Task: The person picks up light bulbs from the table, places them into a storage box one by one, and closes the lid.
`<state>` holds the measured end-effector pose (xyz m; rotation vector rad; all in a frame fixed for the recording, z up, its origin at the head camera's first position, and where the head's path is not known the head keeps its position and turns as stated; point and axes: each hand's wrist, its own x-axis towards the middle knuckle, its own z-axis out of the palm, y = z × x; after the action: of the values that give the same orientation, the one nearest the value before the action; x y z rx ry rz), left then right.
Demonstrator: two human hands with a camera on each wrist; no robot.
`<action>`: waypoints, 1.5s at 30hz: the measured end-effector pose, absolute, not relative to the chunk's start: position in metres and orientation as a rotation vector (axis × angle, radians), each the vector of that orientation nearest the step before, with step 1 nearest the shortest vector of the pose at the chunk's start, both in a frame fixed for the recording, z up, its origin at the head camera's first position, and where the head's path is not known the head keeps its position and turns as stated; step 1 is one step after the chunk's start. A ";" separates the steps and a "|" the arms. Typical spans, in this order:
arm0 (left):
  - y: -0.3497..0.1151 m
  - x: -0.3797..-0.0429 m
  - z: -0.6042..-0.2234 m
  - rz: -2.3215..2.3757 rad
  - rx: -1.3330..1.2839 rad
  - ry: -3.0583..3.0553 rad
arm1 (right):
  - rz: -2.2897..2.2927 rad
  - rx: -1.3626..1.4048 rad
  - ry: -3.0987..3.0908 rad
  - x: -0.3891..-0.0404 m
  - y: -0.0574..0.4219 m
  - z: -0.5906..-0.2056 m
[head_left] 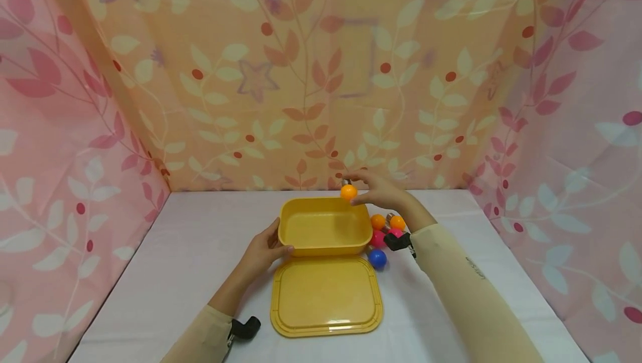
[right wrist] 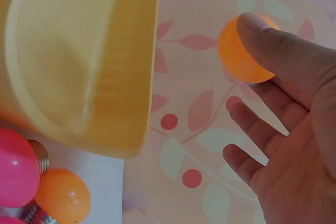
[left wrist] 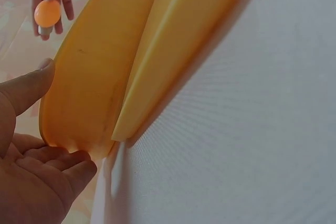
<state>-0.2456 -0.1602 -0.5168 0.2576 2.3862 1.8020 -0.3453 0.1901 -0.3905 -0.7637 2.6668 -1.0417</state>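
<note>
My right hand (head_left: 381, 191) pinches an orange light bulb (head_left: 348, 192) between thumb and fingers, above the back right corner of a yellow plastic box (head_left: 326, 251). In the right wrist view the thumb presses the round orange bulb (right wrist: 233, 51), and the lower fingers are spread away from it. My left hand (head_left: 261, 250) grips the box at its front left corner, thumb by the front rim and fingers along the left wall. The visible inside of the box shows bare yellow plastic. Its yellow lid (head_left: 326, 296) lies flat on the table just in front.
Beside the box's right wall lie several bulbs: an orange bulb (head_left: 378, 221), another orange bulb (head_left: 398, 223), a pink bulb (head_left: 378, 238) and a blue bulb (head_left: 377, 259) among them. A white cloth covers the table (head_left: 200, 229). Leaf-patterned curtains (head_left: 321, 73) enclose the back and sides.
</note>
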 end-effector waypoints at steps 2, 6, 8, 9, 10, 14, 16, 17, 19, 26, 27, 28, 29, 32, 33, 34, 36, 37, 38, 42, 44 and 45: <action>-0.160 -0.246 -0.517 1.799 0.262 2.390 | -1.034 -0.761 2.625 -0.348 0.186 -0.391; -0.160 -0.246 -0.517 1.795 0.255 2.396 | -1.037 -0.790 2.523 -0.354 0.178 -0.392; -0.160 -0.246 -0.517 1.795 0.262 2.395 | -1.038 -0.798 2.487 -0.358 0.174 -0.392; -0.160 -0.246 -0.517 1.795 0.257 2.394 | -1.034 -0.807 2.475 -0.359 0.171 -0.392; -0.160 -0.246 -0.517 1.795 0.262 2.393 | -1.028 -0.827 2.470 -0.361 0.168 -0.393; -0.161 -0.247 -0.517 1.790 0.260 2.394 | -1.024 -0.893 2.449 -0.368 0.153 -0.398; -0.162 -0.246 -0.518 1.791 0.254 2.391 | -1.017 -0.937 2.440 -0.371 0.145 -0.401; -0.162 -0.247 -0.518 1.791 0.251 2.390 | -1.014 -0.955 2.430 -0.371 0.140 -0.401; -0.163 -0.247 -0.518 1.796 0.252 2.385 | -1.000 -0.990 2.420 -0.373 0.131 -0.402; -0.162 -0.247 -0.517 1.821 0.263 2.353 | -1.025 -1.105 2.309 -0.376 0.106 -0.410; -0.162 -0.247 -0.517 1.824 0.266 2.349 | -1.025 -1.102 2.306 -0.376 0.103 -0.412; -0.162 -0.247 -0.517 1.823 0.270 2.348 | -1.019 -1.100 2.300 -0.375 0.100 -0.415; -0.162 -0.247 -0.517 1.821 0.271 2.351 | -1.013 -1.085 2.294 -0.375 0.098 -0.417; -0.162 -0.248 -0.518 1.830 0.276 2.340 | -0.978 -1.033 2.290 -0.373 0.090 -0.426; -0.162 -0.248 -0.518 1.834 0.280 2.335 | -0.968 -1.013 2.281 -0.373 0.088 -0.428; -0.163 -0.248 -0.519 1.838 0.286 2.332 | -0.960 -1.001 2.274 -0.373 0.086 -0.431; -0.162 -0.248 -0.518 1.848 0.291 2.322 | -0.941 -0.998 2.280 -0.373 0.082 -0.436; -0.162 -0.248 -0.518 1.849 0.292 2.320 | -0.933 -1.003 2.282 -0.374 0.080 -0.438; -0.162 -0.248 -0.518 1.850 0.295 2.318 | -0.928 -1.002 2.281 -0.375 0.079 -0.440; -0.162 -0.247 -0.517 1.850 0.286 2.316 | -0.866 -1.014 2.290 -0.378 0.073 -0.446; -0.162 -0.248 -0.518 1.850 0.283 2.315 | -0.830 -1.018 2.291 -0.379 0.070 -0.449; -0.161 -0.248 -0.518 1.852 0.281 2.312 | -0.813 -1.018 2.291 -0.379 0.069 -0.451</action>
<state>-0.2477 -0.1615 -0.5180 0.2815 2.3123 1.8519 -0.3794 0.0691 -0.4509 -1.0179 2.2909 -0.8131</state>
